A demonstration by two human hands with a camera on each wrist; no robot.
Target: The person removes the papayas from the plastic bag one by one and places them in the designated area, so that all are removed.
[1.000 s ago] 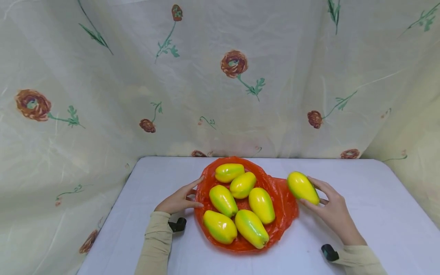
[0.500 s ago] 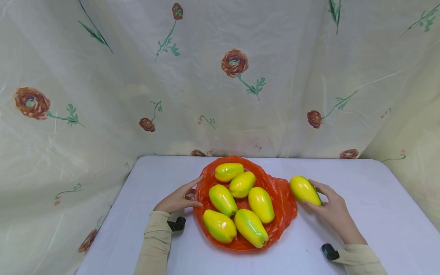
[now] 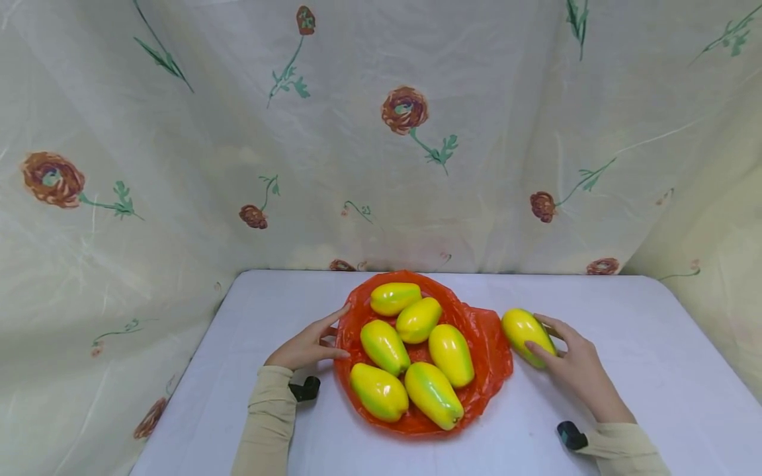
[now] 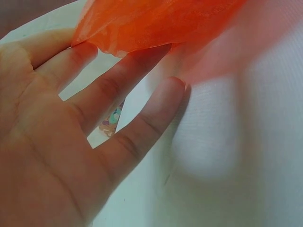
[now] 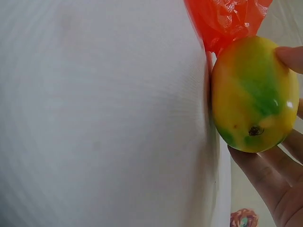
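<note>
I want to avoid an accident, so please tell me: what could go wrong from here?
The shiny, rounded fruit in the right hand might roll if released on the flat table. The thin red bag, touched by the left hand, could shift if pulled, disturbing the six fruits inside.

Pale cream curtain (image 3: 333, 145) with rusty red flowers (image 3: 405, 110) and green leaves (image 3: 443, 152) hangs across the back and both sides, kinda wrinkly, a bit shiny on the left. White desk (image 3: 625, 324) sits right by it, far right corner rounded. Light's pretty soft.
</note>
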